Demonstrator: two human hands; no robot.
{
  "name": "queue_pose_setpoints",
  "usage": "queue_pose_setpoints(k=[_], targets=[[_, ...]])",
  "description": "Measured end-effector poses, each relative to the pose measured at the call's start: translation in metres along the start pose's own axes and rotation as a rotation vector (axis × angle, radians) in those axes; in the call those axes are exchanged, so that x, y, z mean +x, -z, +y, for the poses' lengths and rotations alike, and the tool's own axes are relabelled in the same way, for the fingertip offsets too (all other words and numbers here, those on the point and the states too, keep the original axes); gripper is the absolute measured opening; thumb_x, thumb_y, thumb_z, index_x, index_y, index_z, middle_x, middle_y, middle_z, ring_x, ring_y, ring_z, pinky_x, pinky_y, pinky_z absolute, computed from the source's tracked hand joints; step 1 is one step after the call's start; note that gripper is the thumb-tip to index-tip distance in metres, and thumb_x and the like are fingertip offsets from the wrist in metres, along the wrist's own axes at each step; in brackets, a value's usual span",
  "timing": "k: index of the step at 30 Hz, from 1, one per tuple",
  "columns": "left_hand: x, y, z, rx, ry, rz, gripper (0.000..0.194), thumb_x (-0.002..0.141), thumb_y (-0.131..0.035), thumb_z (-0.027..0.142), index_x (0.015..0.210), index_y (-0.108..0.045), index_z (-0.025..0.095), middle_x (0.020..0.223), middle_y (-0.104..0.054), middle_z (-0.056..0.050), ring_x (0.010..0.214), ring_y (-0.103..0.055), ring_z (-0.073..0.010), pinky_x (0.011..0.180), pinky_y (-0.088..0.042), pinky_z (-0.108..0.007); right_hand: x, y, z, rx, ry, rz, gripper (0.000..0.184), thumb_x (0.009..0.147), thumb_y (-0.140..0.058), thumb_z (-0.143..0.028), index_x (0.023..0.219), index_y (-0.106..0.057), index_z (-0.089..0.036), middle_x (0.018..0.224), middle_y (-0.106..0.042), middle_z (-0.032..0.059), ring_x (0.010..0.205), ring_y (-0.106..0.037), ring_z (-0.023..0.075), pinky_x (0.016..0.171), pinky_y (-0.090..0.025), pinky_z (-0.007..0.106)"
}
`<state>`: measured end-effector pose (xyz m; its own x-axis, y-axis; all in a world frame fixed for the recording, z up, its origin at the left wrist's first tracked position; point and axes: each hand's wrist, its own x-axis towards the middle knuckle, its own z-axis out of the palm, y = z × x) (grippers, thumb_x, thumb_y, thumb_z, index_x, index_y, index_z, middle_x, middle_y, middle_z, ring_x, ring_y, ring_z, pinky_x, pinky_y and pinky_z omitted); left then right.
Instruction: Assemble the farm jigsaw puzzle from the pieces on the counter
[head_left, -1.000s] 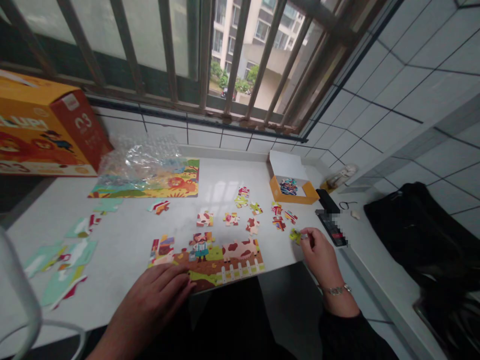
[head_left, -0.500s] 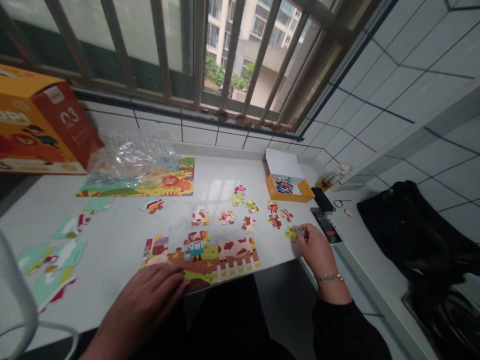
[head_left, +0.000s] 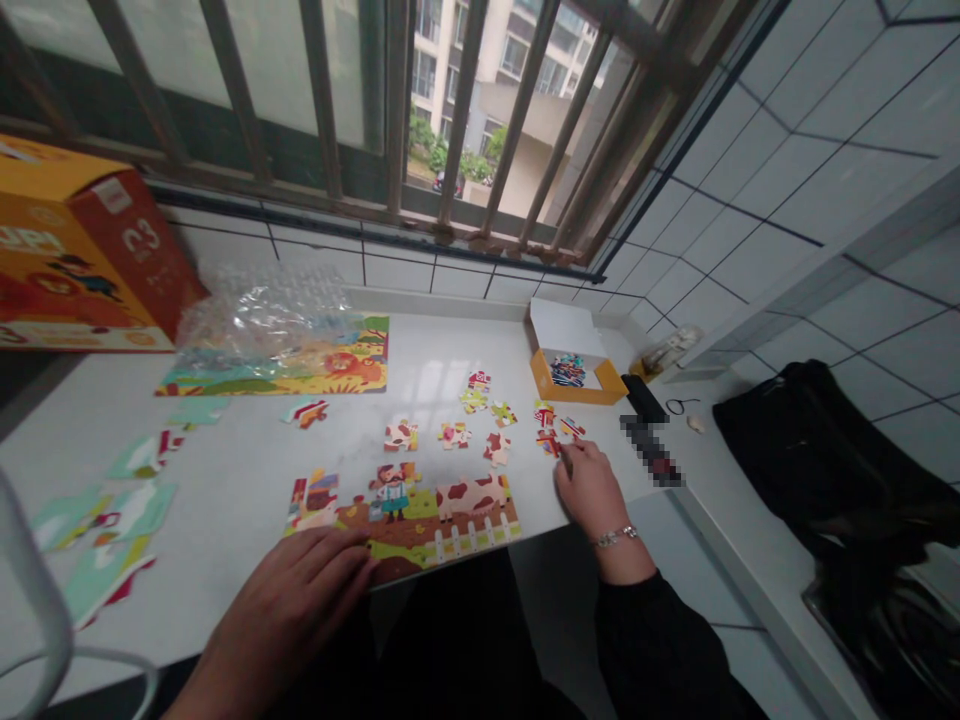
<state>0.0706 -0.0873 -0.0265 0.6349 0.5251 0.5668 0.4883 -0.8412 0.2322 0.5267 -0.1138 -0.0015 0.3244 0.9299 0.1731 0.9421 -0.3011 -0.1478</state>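
Observation:
My left hand (head_left: 300, 585) lies flat on the lower left of a partly joined farm puzzle (head_left: 420, 520), which shows a farmer, a spotted cow and a white fence. The hand covers part of the puzzle's left side. To the right, my right hand (head_left: 592, 490) has its fingers bent together, tips down at the edge of a red puzzle piece (head_left: 548, 441). Whatever is between those fingers is hidden. Close by lie another red piece (head_left: 572, 427) and a red-and-yellow piece (head_left: 544, 413). Above the puzzle are loose cow pieces (head_left: 496, 448) and green ones (head_left: 504, 412).
Pale green puzzle pieces (head_left: 142, 505) are spread at the left. Bubble wrap (head_left: 262, 310) covers part of a lion picture (head_left: 345, 370). A large orange box (head_left: 97, 250) stands behind. An open yellow box (head_left: 611, 385) holds more pieces. A black bag (head_left: 795, 440) sits far right.
My right hand has moved left, from beside a yellow-green puzzle piece to the red piece. The yellow-green piece no longer shows. My left hand has stayed on the puzzle.

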Motion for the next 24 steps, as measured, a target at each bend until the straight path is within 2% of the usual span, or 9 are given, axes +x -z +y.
queue_pose_setpoints(k=[6,10,13,18,22,24], targets=[[-0.004,-0.002,0.000,-0.002,0.017,-0.039,0.014,0.109,-0.065,0.020,0.113,-0.078,0.024,0.115,-0.082,-0.005,0.104,-0.075,-0.0233,0.097,-0.057,-0.039,0.000,0.003,-0.004,0.157,0.090,-0.063,0.019,0.100,-0.069,-0.028,0.112,-0.079,-0.017,0.121,-0.073,0.0144,0.116,-0.070,0.0291,0.110,-0.053,0.040],[-0.002,-0.002,0.001,0.002,0.009,-0.015,0.014,0.110,-0.064,0.020,0.111,-0.077,0.024,0.113,-0.083,-0.005,0.101,-0.075,-0.0234,0.095,-0.058,-0.040,0.009,0.003,-0.006,0.150,0.131,-0.045,0.027,0.100,-0.070,-0.026,0.124,-0.076,-0.016,0.130,-0.075,0.0154,0.128,-0.067,0.0309,0.119,-0.048,0.044],[0.001,0.000,0.003,-0.001,0.009,-0.014,0.014,0.110,-0.063,0.018,0.109,-0.076,0.024,0.110,-0.082,-0.005,0.098,-0.075,-0.0225,0.093,-0.058,-0.039,0.019,0.002,-0.009,0.143,0.130,-0.084,0.034,0.100,-0.071,-0.024,0.132,-0.073,-0.015,0.135,-0.077,0.0159,0.130,-0.068,0.0312,0.119,-0.048,0.044],[0.006,0.004,0.009,0.022,0.015,0.026,0.015,0.110,-0.061,0.017,0.105,-0.074,0.022,0.106,-0.082,-0.005,0.096,-0.075,-0.0230,0.091,-0.059,-0.040,0.030,0.000,-0.011,0.165,0.101,-0.094,0.028,0.097,-0.073,-0.026,0.124,-0.074,-0.018,0.126,-0.080,0.0135,0.119,-0.073,0.0290,0.107,-0.052,0.040],[0.009,0.006,0.012,0.015,0.029,0.025,0.013,0.110,-0.062,0.017,0.108,-0.074,0.021,0.105,-0.081,-0.006,0.095,-0.075,-0.0238,0.090,-0.060,-0.040,0.028,-0.002,-0.017,0.180,0.051,-0.089,0.035,0.091,-0.079,-0.029,0.123,-0.071,-0.016,0.113,-0.079,0.0127,0.103,-0.073,0.0287,0.093,-0.055,0.039],[0.009,0.006,0.013,0.017,0.034,0.022,0.012,0.110,-0.062,0.019,0.107,-0.073,0.022,0.104,-0.081,-0.007,0.094,-0.074,-0.0240,0.089,-0.060,-0.040,0.025,-0.003,-0.023,0.186,0.068,-0.046,0.038,0.090,-0.078,-0.028,0.124,-0.070,-0.015,0.116,-0.077,0.0150,0.107,-0.072,0.0302,0.094,-0.054,0.040]])
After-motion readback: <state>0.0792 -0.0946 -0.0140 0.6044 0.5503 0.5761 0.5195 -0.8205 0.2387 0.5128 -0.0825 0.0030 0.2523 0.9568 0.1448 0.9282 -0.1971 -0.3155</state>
